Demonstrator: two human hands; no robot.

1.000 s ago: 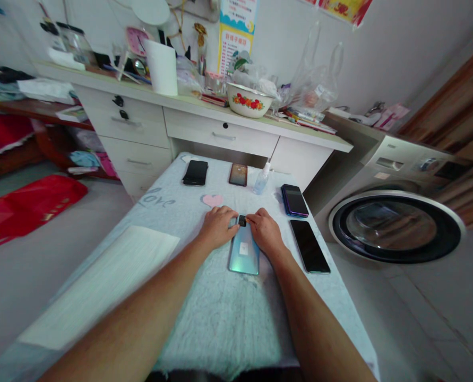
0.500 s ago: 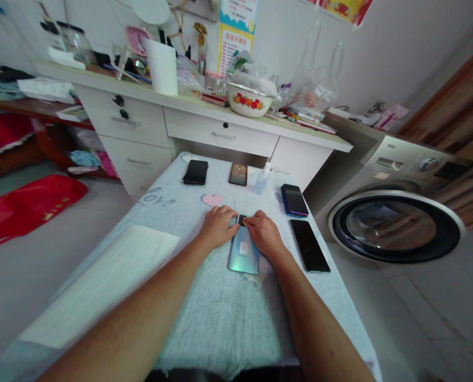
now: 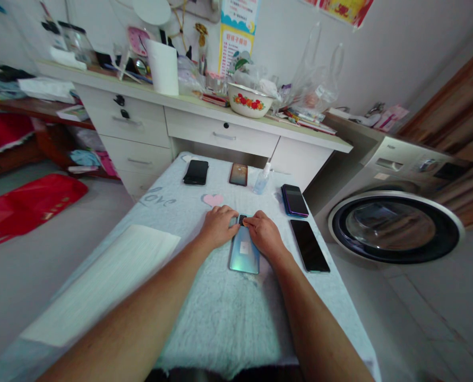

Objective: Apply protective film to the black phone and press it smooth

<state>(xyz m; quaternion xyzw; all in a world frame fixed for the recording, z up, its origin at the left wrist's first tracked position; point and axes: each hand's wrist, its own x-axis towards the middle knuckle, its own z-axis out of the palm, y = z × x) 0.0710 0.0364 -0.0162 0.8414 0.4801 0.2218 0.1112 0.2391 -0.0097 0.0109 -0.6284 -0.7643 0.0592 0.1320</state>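
Note:
A smartphone (image 3: 244, 260) with a shiny blue-green back lies face down on the cloth-covered table, a pale square label on its back. My left hand (image 3: 219, 225) grips its upper left edge, thumb and fingers against the side. My right hand (image 3: 263, 231) is closed in a pinch at the dark camera block (image 3: 242, 218) near the phone's top. A small orange-tan bit shows at those fingertips, too small to name. To the right lies a black-screened phone (image 3: 310, 245), and beyond it a stack of phones (image 3: 295, 200).
A clear spray bottle (image 3: 261, 179), a brown-backed phone (image 3: 238, 174) and a black phone (image 3: 196, 172) sit along the table's far end. A white sheet (image 3: 104, 284) lies at the left. A washing machine (image 3: 395, 159) stands right; a white desk (image 3: 220, 130) stands behind.

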